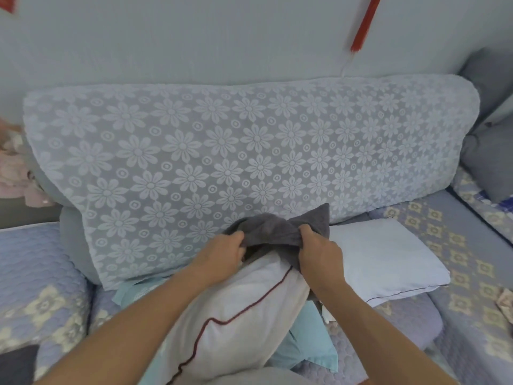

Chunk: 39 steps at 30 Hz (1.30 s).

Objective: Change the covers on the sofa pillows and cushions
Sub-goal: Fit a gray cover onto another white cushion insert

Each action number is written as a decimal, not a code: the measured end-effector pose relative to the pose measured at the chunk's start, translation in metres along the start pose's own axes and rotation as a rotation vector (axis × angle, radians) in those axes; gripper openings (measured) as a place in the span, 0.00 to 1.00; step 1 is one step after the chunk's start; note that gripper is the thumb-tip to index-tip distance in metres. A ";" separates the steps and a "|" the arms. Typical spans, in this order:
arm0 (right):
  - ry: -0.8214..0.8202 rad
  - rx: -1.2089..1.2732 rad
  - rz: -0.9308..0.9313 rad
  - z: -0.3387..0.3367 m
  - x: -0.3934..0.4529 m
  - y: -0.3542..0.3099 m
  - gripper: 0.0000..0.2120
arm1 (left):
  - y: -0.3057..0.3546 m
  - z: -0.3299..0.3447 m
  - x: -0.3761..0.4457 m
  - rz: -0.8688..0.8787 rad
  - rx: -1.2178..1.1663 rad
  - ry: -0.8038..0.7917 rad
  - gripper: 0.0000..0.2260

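Grey cover (273,227) bunched in both my hands' fingers (238,241) over the white pillow (244,309); uneven pulling could snag a corner.

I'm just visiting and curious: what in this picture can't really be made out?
- Head view: far end of the white pillow, hidden by the grey cover that the left hand and right hand grip.
- Pink items: blurred, cut by the left edge.
- Red hanging strip: top cut off.

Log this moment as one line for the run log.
step: covering pillow | both hands grip grey cover on white pillow | second pillow bare
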State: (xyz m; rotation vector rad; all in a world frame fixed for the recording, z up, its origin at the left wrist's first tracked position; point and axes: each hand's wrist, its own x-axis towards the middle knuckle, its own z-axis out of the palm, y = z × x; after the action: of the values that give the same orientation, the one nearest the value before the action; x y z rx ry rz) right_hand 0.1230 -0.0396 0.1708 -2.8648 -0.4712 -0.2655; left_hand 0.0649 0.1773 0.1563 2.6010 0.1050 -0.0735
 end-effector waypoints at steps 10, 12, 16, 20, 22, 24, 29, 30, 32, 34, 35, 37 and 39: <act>-0.129 0.587 0.087 -0.016 0.002 -0.038 0.20 | 0.030 0.002 -0.041 0.034 -0.709 0.476 0.12; -0.275 0.533 -0.090 0.003 -0.032 -0.049 0.13 | 0.023 0.039 -0.069 -0.134 -0.713 0.494 0.12; -0.439 0.501 -0.230 0.038 -0.086 -0.065 0.05 | -0.013 0.056 -0.101 -0.233 -0.537 0.311 0.11; -0.451 0.338 -0.120 0.047 -0.069 -0.054 0.12 | -0.055 0.032 -0.112 -0.075 -0.102 0.066 0.05; -0.482 0.293 -0.180 0.046 -0.064 -0.058 0.11 | -0.063 0.030 -0.108 0.005 0.124 0.047 0.12; -0.532 0.317 -0.246 0.047 -0.068 -0.068 0.06 | -0.063 0.025 -0.103 -0.109 0.085 0.120 0.19; -0.336 0.620 -0.266 0.039 -0.075 -0.077 0.07 | -0.037 0.018 -0.100 0.000 -0.411 0.413 0.17; -0.301 0.692 -0.245 0.036 -0.076 -0.079 0.06 | -0.028 0.016 -0.102 -0.006 -0.512 0.410 0.16; -0.358 0.823 -0.100 0.031 -0.081 -0.084 0.06 | -0.024 0.016 -0.106 -0.053 -0.598 0.331 0.11; -0.409 0.836 0.034 0.031 -0.082 -0.084 0.09 | -0.034 0.015 -0.105 -0.078 -0.428 0.242 0.04; -0.424 0.809 0.066 0.031 -0.081 -0.080 0.10 | -0.043 0.012 -0.103 -0.059 -0.317 0.183 0.04; -0.511 0.762 0.057 0.030 -0.080 -0.069 0.07 | -0.061 0.005 -0.101 0.045 -0.051 0.069 0.13; -0.700 0.678 -0.030 0.026 -0.081 -0.063 0.13 | -0.071 -0.005 -0.098 0.136 0.114 -0.014 0.18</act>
State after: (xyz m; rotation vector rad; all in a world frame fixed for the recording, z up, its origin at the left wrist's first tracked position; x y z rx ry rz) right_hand 0.0301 0.0012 0.1403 -2.1993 -0.5748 0.7707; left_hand -0.0391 0.2349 0.1314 2.7130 -0.0829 -0.0497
